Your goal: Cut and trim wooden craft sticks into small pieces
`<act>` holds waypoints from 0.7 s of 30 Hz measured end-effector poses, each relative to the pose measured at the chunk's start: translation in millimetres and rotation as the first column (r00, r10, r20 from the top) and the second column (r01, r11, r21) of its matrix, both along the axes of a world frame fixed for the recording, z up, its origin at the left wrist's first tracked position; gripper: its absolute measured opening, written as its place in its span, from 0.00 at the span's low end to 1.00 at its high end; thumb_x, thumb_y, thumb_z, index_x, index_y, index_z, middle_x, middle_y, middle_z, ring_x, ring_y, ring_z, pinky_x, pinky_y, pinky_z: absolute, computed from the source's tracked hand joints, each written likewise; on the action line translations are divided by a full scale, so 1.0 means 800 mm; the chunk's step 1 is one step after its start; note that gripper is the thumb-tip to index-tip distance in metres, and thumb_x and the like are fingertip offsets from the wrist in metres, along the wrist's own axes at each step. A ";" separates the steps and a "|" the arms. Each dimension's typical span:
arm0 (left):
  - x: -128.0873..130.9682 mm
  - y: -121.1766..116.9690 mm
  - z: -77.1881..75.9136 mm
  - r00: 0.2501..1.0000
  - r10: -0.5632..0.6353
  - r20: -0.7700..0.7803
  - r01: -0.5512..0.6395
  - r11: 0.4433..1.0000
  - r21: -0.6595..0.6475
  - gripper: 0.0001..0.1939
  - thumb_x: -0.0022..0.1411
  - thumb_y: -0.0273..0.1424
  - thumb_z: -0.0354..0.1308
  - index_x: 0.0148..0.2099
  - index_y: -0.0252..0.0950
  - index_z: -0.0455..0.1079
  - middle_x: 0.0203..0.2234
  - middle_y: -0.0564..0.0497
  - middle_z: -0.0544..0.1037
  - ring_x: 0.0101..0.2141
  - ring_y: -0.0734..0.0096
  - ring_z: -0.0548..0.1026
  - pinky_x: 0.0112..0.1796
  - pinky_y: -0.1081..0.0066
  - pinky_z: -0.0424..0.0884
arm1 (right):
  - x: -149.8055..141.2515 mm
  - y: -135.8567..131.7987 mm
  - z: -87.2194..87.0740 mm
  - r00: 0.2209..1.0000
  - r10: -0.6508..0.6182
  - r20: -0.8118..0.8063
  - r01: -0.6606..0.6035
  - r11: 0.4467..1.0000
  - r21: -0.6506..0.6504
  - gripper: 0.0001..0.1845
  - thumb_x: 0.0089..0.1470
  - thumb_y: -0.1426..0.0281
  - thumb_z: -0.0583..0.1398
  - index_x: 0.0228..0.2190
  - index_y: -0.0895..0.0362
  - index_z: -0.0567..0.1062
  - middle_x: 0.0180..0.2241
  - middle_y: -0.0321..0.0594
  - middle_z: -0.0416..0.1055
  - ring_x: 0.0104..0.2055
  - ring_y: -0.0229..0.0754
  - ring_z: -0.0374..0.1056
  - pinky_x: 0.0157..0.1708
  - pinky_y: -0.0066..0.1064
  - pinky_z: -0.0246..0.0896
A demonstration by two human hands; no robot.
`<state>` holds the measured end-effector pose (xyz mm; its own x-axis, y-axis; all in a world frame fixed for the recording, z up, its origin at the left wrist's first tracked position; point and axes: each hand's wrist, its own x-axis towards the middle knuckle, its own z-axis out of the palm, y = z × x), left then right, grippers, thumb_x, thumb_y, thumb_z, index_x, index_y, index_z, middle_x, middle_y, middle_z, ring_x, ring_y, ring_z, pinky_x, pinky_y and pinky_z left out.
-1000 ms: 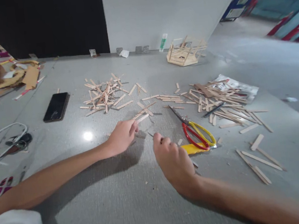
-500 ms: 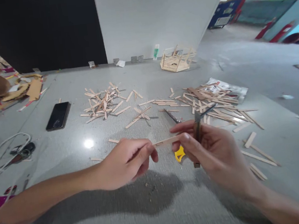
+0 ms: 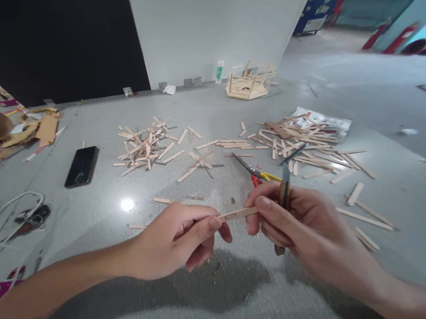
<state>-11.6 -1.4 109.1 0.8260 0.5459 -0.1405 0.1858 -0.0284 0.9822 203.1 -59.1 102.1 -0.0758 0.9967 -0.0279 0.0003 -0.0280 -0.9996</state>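
L hand (image 3: 184,238) and R hand (image 3: 302,221): thumbs and fingers clamped on opp. ends of slotted wooden stick (image 3: 237,214), held above near-centre of table (image 3: 169,309). R hand also grips cutter (image 3: 285,192), blade up. Beyond: scissors (image 3: 255,171), stick piles far L (image 3: 147,144) & R (image 3: 308,142); phone (image 3: 82,167) at L; stick model (image 3: 251,83) at far edge, w/ glue tube (image 3: 220,71) just beside.

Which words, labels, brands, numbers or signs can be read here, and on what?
None can be read.
Green-and-white glue stick: label too small.
Plastic bag: print too blurred.
White label on the blue object in the background: too blurred.
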 end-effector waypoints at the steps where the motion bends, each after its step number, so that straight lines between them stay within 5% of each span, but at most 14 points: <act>1: 0.000 0.000 0.001 1.000 0.008 -0.008 -0.008 1.000 0.013 0.24 0.73 0.46 0.44 0.41 0.32 0.72 0.16 0.56 0.67 0.17 0.80 0.64 0.21 0.79 0.60 | -0.001 0.000 0.000 1.000 -0.006 0.011 0.006 1.000 0.004 0.16 0.62 0.56 0.59 0.33 0.56 0.73 0.22 0.35 0.72 0.16 0.29 0.48 0.14 0.25 0.41; 6: 0.004 -0.001 0.004 0.994 0.105 0.014 -0.105 0.994 -0.008 0.16 0.72 0.40 0.51 0.49 0.33 0.71 0.18 0.57 0.68 0.19 0.79 0.65 0.22 0.79 0.61 | -0.001 0.001 0.001 0.999 -0.020 0.038 0.021 0.999 -0.027 0.17 0.61 0.55 0.59 0.32 0.56 0.73 0.22 0.34 0.71 0.17 0.29 0.47 0.15 0.26 0.40; 15: 0.005 -0.003 0.004 0.988 0.153 0.023 -0.149 0.980 -0.129 0.13 0.70 0.40 0.54 0.42 0.34 0.66 0.18 0.58 0.68 0.18 0.80 0.64 0.21 0.79 0.62 | -0.003 0.003 0.004 0.998 -0.017 0.054 0.017 1.000 -0.002 0.16 0.61 0.55 0.59 0.32 0.56 0.72 0.22 0.34 0.72 0.17 0.30 0.48 0.14 0.26 0.41; 21: 0.005 0.011 0.001 0.979 0.190 -0.068 -0.190 0.982 0.001 0.12 0.70 0.38 0.53 0.36 0.34 0.66 0.17 0.58 0.68 0.18 0.81 0.64 0.22 0.79 0.60 | 0.004 0.013 -0.007 0.939 -0.121 0.322 0.085 0.989 0.123 0.14 0.61 0.56 0.59 0.36 0.55 0.71 0.22 0.31 0.67 0.20 0.33 0.57 0.18 0.25 0.51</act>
<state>-7.6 7.8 109.9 0.6960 0.6909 -0.1958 0.2534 0.0188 0.9672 206.1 -48.8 96.1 0.0227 0.9971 0.0722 0.3308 0.0606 -0.9417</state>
